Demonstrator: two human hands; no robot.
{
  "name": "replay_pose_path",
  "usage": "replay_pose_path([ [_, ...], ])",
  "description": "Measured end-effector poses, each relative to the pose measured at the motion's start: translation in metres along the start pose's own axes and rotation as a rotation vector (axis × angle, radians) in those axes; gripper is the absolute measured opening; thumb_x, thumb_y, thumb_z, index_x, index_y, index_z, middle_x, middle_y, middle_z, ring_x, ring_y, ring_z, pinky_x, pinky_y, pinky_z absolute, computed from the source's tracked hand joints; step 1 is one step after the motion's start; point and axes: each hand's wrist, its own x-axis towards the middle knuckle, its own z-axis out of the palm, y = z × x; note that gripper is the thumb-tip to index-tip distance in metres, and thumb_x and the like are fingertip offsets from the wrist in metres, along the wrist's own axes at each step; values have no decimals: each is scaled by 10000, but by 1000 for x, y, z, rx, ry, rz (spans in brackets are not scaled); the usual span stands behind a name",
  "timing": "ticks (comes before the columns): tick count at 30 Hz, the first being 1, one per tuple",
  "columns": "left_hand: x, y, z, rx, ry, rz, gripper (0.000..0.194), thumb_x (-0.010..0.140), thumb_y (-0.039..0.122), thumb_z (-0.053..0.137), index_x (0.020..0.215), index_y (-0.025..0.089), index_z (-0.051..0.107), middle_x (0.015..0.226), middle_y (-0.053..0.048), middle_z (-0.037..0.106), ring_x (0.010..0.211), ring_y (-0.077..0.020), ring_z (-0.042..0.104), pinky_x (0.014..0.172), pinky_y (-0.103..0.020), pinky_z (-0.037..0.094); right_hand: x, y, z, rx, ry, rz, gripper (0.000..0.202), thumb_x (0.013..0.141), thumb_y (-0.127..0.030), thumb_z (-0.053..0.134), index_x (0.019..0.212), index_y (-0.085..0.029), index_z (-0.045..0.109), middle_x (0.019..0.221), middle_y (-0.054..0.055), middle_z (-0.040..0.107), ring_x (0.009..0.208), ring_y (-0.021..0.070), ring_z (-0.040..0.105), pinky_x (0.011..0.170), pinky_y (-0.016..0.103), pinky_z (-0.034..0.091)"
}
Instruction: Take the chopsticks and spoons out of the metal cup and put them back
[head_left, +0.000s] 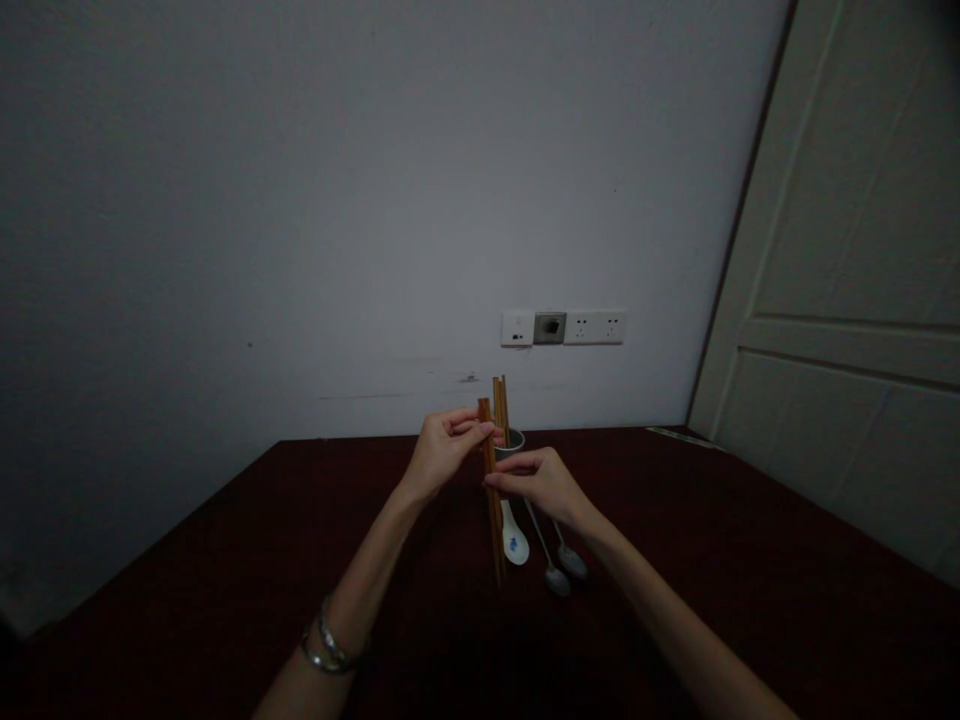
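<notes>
Chopsticks (494, 520) were tilted up in front of grey cup (517, 446) on dark table (315, 520). Left hand (439, 455) pinched near top, right hand (541, 484) lower, fingers nearly closed, prob keeping 'em lined up. White spoon (515, 545), metal spoons (557, 582) lay beside, handles cupward.

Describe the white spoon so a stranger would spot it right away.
On the dark red table, find the cup. Nearer the camera lie three spoons, right of the held chopsticks. The white spoon is leftmost, with a blue mark; the metal spoons are plain grey.
</notes>
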Motion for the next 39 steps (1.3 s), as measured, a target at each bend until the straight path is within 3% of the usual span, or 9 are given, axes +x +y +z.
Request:
replay_pose_path([
  [5,2,-3,0,-29,-68,-23,320,691,304,660,918,82,620,844,-116,690,748,-193,656,738,-313,507,2,4,4,55,32,25,306,512,-392,742,656,-127,690,598,21,654,562,134,597,580,272,489],
  [10,15,-18,-17,-84,15,-39,507,686,343,668,1113,101,541,935,-137,673,829,-206,645,745,-316,504,20,-6,-13,-13,98,10,283,537,-352,734,689,-118,689,632,39,673,563,136,605,586,281,497],
  [16,38,-86,-63,-63,323,-209,352,733,374,611,969,115,580,867,-137,680,737,-184,659,603,-238,505,78,-28,-62,59,287,-125,225,552,-293,731,674,-111,679,675,64,684,622,149,629,673,317,526],
  [20,38,-127,-81,-105,456,-305,266,777,345,561,916,119,568,783,-112,684,653,-165,660,564,-231,501,120,-29,-82,13,403,-225,223,566,-275,717,695,-98,672,676,65,678,624,141,621,659,295,526],
  [27,26,-166,-92,-130,450,-465,250,808,353,519,888,118,547,689,-96,672,592,-171,651,516,-237,491,165,8,-89,-40,484,-211,206,578,-263,688,687,-90,661,649,60,673,596,148,617,586,254,515],
  [32,23,-184,-98,-145,423,-479,236,824,348,486,863,120,535,638,-92,657,546,-169,635,496,-242,489,166,42,-86,-14,471,-127,205,574,-260,694,680,-90,652,628,60,668,584,145,620,572,239,514],
  [39,25,-188,-101,-152,422,-457,220,831,318,473,863,107,528,609,-83,645,502,-156,617,466,-236,482,167,80,-84,-12,466,-21,189,558,-244,705,649,-90,642,562,47,647,513,128,593,511,226,498],
])
